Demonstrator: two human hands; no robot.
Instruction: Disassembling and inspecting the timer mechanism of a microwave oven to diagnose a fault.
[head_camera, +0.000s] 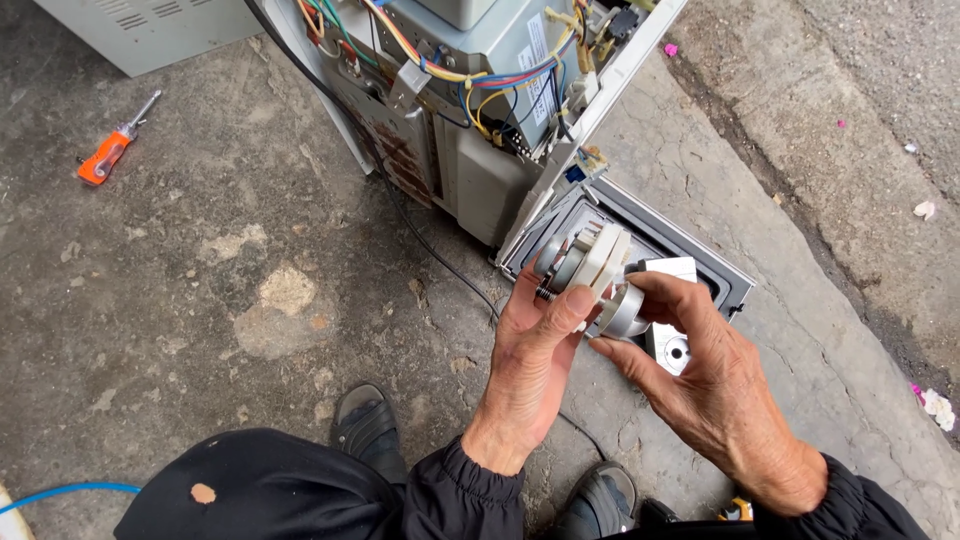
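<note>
Two hands hold one small part between them, raised above the concrete floor (200, 300) just in front of an opened microwave oven (470, 110). The left hand (530, 350) cradles a small motor assembly (590, 275) from beneath, its thumb pressed over the pale plastic disc and its fingers curled behind the metal body; the right hand (690, 360) pinches the assembly's round metal end between thumb and forefinger, the other fingers folded loosely. By the look of it, the step in hand is turning the removed part over for inspection or working a piece loose, and any further move calls for a firm left-hand hold while the right fingers twist or pull at the metal end, since the part is small and held in mid-air. Behind the hands the oven door (650, 240) lies open and flat on the floor, dark-framed. The oven's casing is off, showing bundled wires (480, 80) in yellow, blue, red and white. A white rectangular label (535, 40) sits on the grey inner metal, its print too small to read. An orange-handled screwdriver (110, 150) lies well apart on the floor at upper left, and a blue hose (60, 492) curves in at lower left.
</note>
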